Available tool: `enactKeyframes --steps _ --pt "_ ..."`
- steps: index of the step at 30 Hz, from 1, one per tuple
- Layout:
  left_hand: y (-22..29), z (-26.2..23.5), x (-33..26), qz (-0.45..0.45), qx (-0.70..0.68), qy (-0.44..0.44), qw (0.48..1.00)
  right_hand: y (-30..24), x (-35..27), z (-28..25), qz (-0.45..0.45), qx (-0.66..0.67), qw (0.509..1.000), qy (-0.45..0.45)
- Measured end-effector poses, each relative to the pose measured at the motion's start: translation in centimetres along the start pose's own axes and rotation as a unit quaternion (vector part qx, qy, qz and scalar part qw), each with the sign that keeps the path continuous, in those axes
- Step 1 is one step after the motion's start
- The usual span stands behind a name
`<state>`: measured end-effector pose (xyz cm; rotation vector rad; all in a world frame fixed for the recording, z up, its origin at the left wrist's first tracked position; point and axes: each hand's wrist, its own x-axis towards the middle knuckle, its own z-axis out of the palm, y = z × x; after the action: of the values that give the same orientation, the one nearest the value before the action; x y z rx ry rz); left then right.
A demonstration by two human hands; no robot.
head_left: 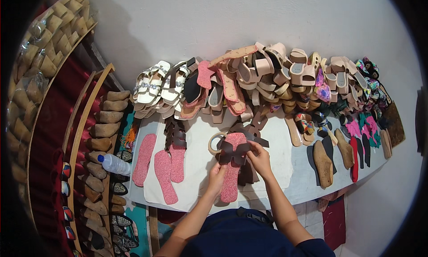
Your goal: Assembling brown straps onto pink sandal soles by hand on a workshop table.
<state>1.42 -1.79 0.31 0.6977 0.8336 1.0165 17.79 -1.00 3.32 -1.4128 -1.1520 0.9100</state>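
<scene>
Near the front edge of the table, a pink speckled insole (229, 185) is held with its toe end pointing away from me. Across its upper half lies a dark brown cut-out shoe upper (234, 154). My left hand (216, 179) is closed at the left edge of the insole, just below the upper, its fingers partly hidden. The right end of the brown upper is pinched by my right hand (258, 159). Left of my hands are more pink insoles (166, 176), one with a brown upper (175, 134) over its far end. Further brown uppers (255, 127) lie just beyond my hands.
A tape roll (217, 143) lies beside the held insole. Heaped sandals (263, 74) line the wall at the back. Wooden shoe lasts (323, 163) lie on the right. Shelves of lasts (108, 117) and a water bottle (115, 164) stand at the left.
</scene>
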Motion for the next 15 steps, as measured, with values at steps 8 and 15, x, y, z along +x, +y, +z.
enactKeyframes --steps 8,15 --pt "0.0 0.1 -0.1 0.006 -0.03 -0.022 0.999 0.1 -0.3 0.4 -0.023 0.038 0.998 0.046" --pt "0.7 0.7 -0.4 -0.017 -0.06 -0.028 0.998 0.2 -0.2 -0.7 -0.2 -0.186 0.96 0.064"
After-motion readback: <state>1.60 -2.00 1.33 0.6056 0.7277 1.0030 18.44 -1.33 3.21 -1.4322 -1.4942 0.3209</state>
